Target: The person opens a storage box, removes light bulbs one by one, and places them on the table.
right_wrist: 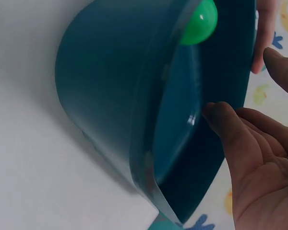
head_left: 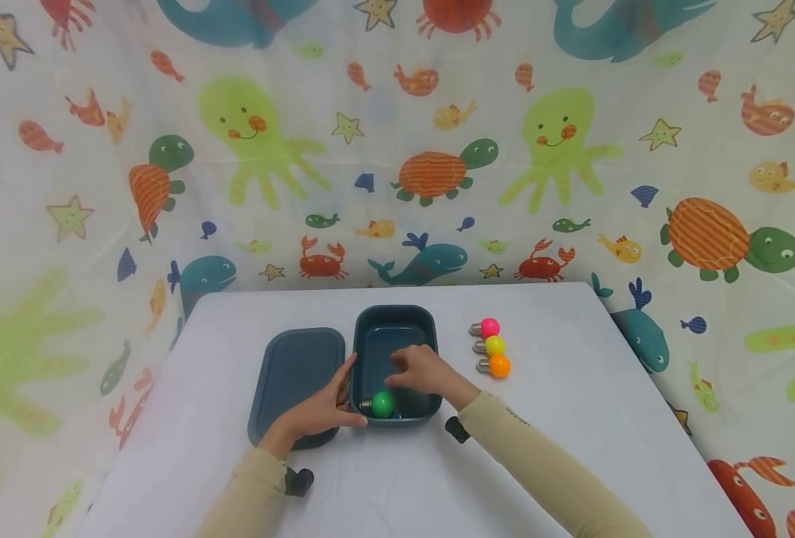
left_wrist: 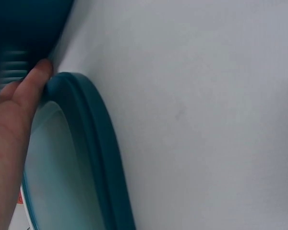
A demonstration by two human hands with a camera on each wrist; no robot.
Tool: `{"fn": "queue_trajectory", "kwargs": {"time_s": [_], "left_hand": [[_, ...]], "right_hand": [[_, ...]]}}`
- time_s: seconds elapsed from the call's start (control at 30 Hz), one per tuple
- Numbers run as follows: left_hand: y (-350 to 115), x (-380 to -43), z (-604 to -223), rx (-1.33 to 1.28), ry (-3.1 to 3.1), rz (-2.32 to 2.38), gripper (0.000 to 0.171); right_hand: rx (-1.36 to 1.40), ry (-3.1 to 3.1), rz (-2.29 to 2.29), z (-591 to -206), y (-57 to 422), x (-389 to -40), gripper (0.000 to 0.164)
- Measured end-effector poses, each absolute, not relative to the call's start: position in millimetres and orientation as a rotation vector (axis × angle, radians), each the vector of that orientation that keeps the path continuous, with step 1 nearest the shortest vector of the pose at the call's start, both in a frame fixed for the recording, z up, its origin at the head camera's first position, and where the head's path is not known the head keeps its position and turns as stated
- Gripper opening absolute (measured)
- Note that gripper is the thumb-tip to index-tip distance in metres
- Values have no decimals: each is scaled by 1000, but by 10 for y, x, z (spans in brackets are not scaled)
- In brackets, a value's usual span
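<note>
A dark teal plastic container (head_left: pixel 394 317) stands with its open top facing up. Inside it, near the front left corner, a green light bulb (head_left: pixel 382 404) lies on its side. My left hand (head_left: pixel 318 412) rests against the container's left wall, thumb by the near corner and fingers extended along the side. Over the container's interior hangs my right hand (head_left: pixel 427 370), its fingers loosely bent with nothing between them, as the right wrist view also shows. Left of the container lies a flat teal lid (head_left: pixel 294 373), partly under my left hand.
To the right of the container, a pink bulb (head_left: pixel 489 328), a yellow bulb (head_left: pixel 495 345) and an orange bulb (head_left: pixel 500 365) lie in a column on the white table (head_left: pixel 545 418). Behind the table hangs a curtain (head_left: pixel 377 112) printed with sea animals.
</note>
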State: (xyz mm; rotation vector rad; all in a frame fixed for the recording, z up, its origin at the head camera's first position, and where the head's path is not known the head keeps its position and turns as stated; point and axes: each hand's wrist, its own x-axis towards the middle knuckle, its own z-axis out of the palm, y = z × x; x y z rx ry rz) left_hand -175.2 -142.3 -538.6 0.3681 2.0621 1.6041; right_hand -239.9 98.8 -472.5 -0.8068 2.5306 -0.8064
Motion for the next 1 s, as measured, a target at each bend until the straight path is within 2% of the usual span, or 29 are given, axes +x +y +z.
{"fn": "queue_trajectory", "kwargs": {"time_s": [0.63,1.0], "left_hand": [[-1426,-1753,-5399,376,2076,1594,116],[-1425,-1759,-5400,405,2074,1600,114]], "right_hand": [[-776,2514,-656,-4893,901,-2281,55],[-815,2491,-640,-4977,885,-2250,48]]}}
